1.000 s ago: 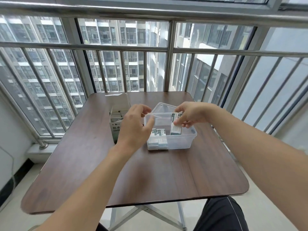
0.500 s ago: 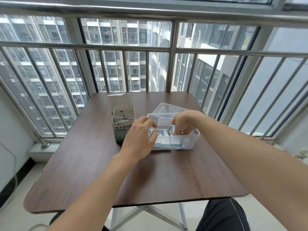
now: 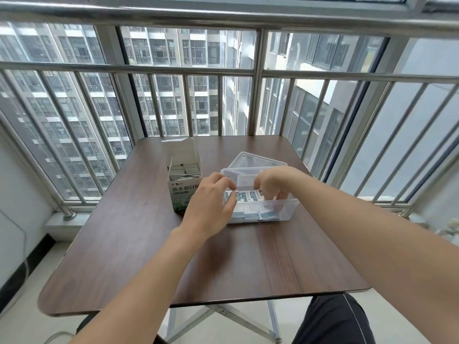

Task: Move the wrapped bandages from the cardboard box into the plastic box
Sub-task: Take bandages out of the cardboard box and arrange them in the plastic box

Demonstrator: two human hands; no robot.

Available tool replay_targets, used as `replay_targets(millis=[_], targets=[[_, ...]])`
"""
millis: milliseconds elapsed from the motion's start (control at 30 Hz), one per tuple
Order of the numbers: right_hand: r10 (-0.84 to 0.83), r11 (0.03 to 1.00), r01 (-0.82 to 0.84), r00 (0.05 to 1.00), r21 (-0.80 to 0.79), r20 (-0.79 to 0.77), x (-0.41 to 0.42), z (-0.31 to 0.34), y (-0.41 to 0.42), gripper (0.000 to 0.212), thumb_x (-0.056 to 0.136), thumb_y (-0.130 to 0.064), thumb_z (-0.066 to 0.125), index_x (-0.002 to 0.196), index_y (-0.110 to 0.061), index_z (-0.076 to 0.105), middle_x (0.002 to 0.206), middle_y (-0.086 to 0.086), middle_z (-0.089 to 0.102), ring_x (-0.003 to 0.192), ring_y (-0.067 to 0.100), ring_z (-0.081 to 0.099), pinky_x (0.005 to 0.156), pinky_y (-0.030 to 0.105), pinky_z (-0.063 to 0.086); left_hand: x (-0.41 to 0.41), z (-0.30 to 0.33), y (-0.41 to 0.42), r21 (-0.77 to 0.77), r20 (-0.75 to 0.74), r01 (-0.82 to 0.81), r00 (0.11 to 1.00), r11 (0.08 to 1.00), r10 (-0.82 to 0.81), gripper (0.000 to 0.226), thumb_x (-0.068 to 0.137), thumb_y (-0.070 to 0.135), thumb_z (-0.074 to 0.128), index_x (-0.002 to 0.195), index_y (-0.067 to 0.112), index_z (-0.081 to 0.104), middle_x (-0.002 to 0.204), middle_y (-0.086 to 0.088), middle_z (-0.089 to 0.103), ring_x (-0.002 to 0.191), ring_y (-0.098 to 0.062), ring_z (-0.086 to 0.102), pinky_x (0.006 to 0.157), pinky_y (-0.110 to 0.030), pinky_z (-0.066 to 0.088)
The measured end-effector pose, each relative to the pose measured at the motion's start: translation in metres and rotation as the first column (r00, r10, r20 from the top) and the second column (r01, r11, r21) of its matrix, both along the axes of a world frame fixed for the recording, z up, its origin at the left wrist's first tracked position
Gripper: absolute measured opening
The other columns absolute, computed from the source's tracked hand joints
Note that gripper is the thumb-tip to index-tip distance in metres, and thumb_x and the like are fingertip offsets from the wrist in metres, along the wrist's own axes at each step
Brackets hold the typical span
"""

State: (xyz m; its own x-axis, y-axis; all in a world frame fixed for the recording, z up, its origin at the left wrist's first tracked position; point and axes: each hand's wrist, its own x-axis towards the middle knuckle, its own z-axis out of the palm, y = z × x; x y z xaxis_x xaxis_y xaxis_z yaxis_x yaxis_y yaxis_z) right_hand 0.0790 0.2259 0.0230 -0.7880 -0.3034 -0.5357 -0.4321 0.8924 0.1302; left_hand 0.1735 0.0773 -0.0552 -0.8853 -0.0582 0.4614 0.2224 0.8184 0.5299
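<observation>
The wrapped bandages [image 3: 249, 196] lie partly in the plastic box [image 3: 290, 207], more of them stacked upright in the open cardboard box [image 3: 185, 192] just to its left. The right hand [image 3: 275, 184] is down inside the plastic box, fingers curled onto a row of packets; whether it pinches them or merely presses them cannot be told. The left hand [image 3: 211, 207] rests at the box's near-left corner, fingers bent over the rim and touching the packets' end; its grip is likewise unclear.

Judged: packets are light, thin, flexible and slick-wrapped, prone to fanning or sliding; best taken as a small stack, pinched across the flat faces.

Room: the plastic box's walls are low and its top open; the lid [image 3: 258, 161] lies behind. The table [image 3: 149, 256] offers bare surface in front; the cardboard flap stands tall, so hands must enter from above
</observation>
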Motion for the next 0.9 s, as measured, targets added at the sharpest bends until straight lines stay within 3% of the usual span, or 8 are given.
replay_targets(millis=[100, 267, 367, 533, 667, 767, 833, 900], targets=[[0.031, 0.999, -0.031, 0.999, 0.017, 0.011, 0.007, 0.007, 0.003, 0.056, 0.1, -0.005, 0.043, 0.153, -0.02, 0.036, 0.142, 0.001, 0.059, 0.114, 0.023, 0.069, 0.047, 0.023, 0.04, 0.0, 0.001, 0.001, -0.001, -0.002, 0.002, 1.0, 1.0, -0.002, 0.012, 0.093, 0.025, 0.06, 0.101, 0.02, 0.068, 0.112, 0.006, 0.059, 0.109, -0.016, 0.054, 0.089, -0.026, 0.041], [0.029, 0.999, -0.029, 1.0, 0.018, 0.011, 0.002, 0.005, 0.004, 0.053, 0.1, -0.004, 0.044, 0.152, -0.018, 0.039, 0.142, 0.003, 0.059, 0.119, 0.023, 0.065, 0.048, 0.02, 0.038, 0.0, 0.002, 0.001, -0.008, -0.001, 0.009, 1.0, 1.0, -0.009, 0.012, 0.094, 0.025, 0.06, 0.1, 0.02, 0.068, 0.111, 0.006, 0.058, 0.109, -0.016, 0.053, 0.09, -0.029, 0.044], [-0.016, 0.998, 0.017, 1.0, -0.055, 0.008, -0.005, -0.002, 0.006, 0.043, 0.096, -0.005, 0.053, 0.139, -0.012, 0.054, 0.133, 0.006, 0.066, 0.114, 0.025, 0.068, 0.051, 0.022, 0.047, -0.001, 0.001, 0.0, -0.008, -0.001, 0.013, 1.0, 1.0, -0.013, 0.012, 0.094, 0.025, 0.059, 0.1, 0.02, 0.068, 0.112, 0.006, 0.058, 0.11, -0.016, 0.053, 0.091, -0.031, 0.045], [-0.049, 0.995, 0.053, 0.998, -0.087, 0.05, -0.014, -0.01, 0.007, 0.036, 0.094, -0.005, 0.058, 0.129, -0.004, 0.062, 0.126, 0.011, 0.07, 0.108, 0.027, 0.071, 0.036, 0.016, 0.045, -0.001, 0.001, 0.0, 0.004, 0.004, 0.009, 1.0, 1.0, -0.009, 0.012, 0.094, 0.026, 0.059, 0.101, 0.021, 0.067, 0.113, 0.008, 0.057, 0.111, -0.015, 0.052, 0.09, -0.028, 0.043], [-0.129, 0.984, 0.138, 0.988, -0.116, 0.081, -0.016, -0.006, 0.007, 0.039, 0.096, -0.008, 0.062, 0.134, -0.001, 0.057, 0.127, 0.014, 0.069, 0.095, 0.027, 0.076, 0.067, 0.031, 0.061, -0.001, 0.002, 0.0, 0.005, -0.019, 0.012, 1.0, 1.0, -0.012, 0.014, 0.095, 0.026, 0.058, 0.104, 0.021, 0.067, 0.114, 0.008, 0.055, 0.111, -0.014, 0.052, 0.088, -0.025, 0.04], [-0.181, 0.944, 0.169, 0.983, -0.285, -0.017, -0.015, 0.008, 0.004, 0.037, 0.095, -0.006, 0.063, 0.131, 0.0, 0.059, 0.111, 0.016, 0.072, 0.081, 0.028, 0.077, 0.075, 0.041, 0.063, -0.002, 0.008, -0.003, 0.028, -0.094, 0.009, 0.996, 1.0, -0.006, 0.016, 0.095, 0.019, 0.058, 0.108, 0.017, 0.066, 0.112, 0.008, 0.056, 0.103, -0.012, 0.054, 0.085, -0.025, 0.042], [-0.109, 0.885, 0.014, 0.978, -0.465, -0.177, -0.01, 0.021, -0.002, 0.032, 0.092, -0.006, 0.068, 0.124, -0.005, 0.065, 0.102, 0.015, 0.071, 0.075, 0.024, 0.076, 0.074, 0.039, 0.064, 0.001, 0.018, -0.011, 0.1, -0.231, -0.012, 0.972, 0.995, 0.035, 0.019, 0.091, 0.009, 0.059, 0.108, 0.013, 0.066, 0.109, 0.004, 0.059, 0.097, -0.012, 0.057, 0.084, -0.032, 0.05], [0.005, 0.748, -0.205, 0.953, -0.632, -0.304, 0.001, 0.034, -0.015, 0.025, 0.09, -0.012, 0.073, 0.115, -0.012, 0.071, 0.1, 0.005, 0.072, 0.078, 0.013, 0.07, 0.077, 0.03, 0.061, 0.008, 0.028, -0.026, 0.221, -0.418, -0.067, 0.895, 0.973, 0.156, 0.031, 0.08, -0.004, 0.06, 0.107, 0.009, 0.064, 0.105, -0.001, 0.061, 0.096, -0.016, 0.058, 0.079, -0.036, 0.053]])
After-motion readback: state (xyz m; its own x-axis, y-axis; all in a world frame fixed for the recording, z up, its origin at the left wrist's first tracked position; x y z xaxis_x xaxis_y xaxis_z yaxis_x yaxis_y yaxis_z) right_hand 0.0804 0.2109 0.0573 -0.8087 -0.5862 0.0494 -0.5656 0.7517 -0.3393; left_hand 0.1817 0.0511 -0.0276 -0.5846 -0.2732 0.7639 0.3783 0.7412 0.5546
